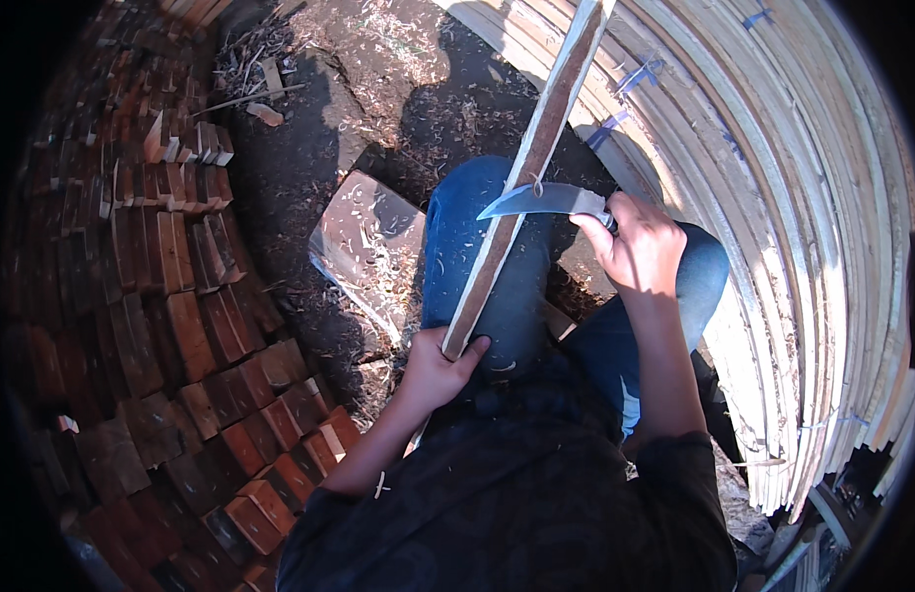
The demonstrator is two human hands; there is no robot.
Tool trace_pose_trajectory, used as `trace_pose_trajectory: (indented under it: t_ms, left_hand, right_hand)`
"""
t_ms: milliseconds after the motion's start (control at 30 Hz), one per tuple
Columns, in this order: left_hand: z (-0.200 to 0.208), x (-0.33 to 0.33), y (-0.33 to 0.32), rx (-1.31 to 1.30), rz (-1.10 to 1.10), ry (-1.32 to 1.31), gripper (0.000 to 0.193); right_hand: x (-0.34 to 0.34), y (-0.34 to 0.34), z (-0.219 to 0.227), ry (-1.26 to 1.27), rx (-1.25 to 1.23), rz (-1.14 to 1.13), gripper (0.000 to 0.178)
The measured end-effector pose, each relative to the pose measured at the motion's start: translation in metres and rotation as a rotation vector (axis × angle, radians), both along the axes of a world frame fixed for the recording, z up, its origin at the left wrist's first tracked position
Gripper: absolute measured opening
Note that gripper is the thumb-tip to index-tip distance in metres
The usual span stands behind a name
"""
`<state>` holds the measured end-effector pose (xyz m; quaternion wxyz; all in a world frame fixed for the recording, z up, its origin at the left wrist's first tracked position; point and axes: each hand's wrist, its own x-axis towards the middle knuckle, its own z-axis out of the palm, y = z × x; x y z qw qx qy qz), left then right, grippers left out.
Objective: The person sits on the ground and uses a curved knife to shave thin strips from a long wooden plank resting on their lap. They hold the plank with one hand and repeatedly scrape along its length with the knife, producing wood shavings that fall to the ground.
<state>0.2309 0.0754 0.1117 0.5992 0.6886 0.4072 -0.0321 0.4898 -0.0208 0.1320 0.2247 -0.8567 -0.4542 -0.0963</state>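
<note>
A long wooden strip (550, 126), brown along its face with pale edges, slants up and to the right across my jeans-clad leg (467, 237). My left hand (439, 370) is wrapped round its lower part near my lap. In my right hand (643, 242) is the pale handle of a knife (536, 201) with a curved blade. The blade lies across the strip above my knee, its tip pointing left. A thin curled shaving (537, 185) stands at the blade's upper edge.
Stacked reddish-brown wooden blocks (191, 335) fill the left side. Bundles of long pale wooden strips (773, 197), tied with blue bands, lie along the right. A block strewn with shavings (368, 232) sits left of my knee. More shavings litter the dark ground (290, 168).
</note>
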Motion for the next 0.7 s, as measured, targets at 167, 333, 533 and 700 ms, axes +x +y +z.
trace_pose_trajectory:
  t_ms: [167, 333, 533, 700]
  left_hand:
    - [-0.004, -0.002, -0.004, -0.012, 0.023, -0.016, 0.034]
    - [-0.008, -0.001, -0.007, -0.002, 0.053, -0.065, 0.035]
    - [-0.003, 0.004, -0.005, -0.013, 0.043, -0.034, 0.037]
    - [0.004, 0.003, -0.002, 0.015, 0.005, 0.007, 0.038]
  right_hand:
    - [-0.022, -0.008, -0.001, 0.167, 0.004, -0.036, 0.045]
    - [-0.025, -0.011, 0.0, 0.148, -0.046, 0.044, 0.041]
    - [0.017, 0.001, 0.005, -0.075, -0.018, 0.08, 0.045]
    - [0.108, -0.009, 0.015, 0.117, 0.066, -0.434, 0.047]
